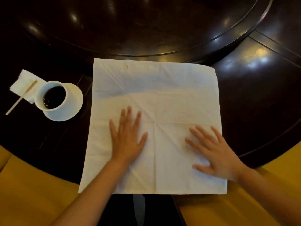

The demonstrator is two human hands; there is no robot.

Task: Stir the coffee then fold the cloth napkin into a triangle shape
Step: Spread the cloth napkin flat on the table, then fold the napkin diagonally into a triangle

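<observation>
There is 1 view only, taken from the person's head, looking steeply down and a little forward over the near rim of a dark round table (254,88). The lens is wide: the table's edge and its raised inner disc (146,30) bow into curves across the top of the frame. It sits close, with both forearms entering from the bottom edge and the left hand (126,137) and right hand (215,152) large in the lower half. A white cloth napkin (156,88) fills the centre, a cup (52,97) stands at the left edge, and yellow seating (29,185) shows in the bottom corners.
</observation>
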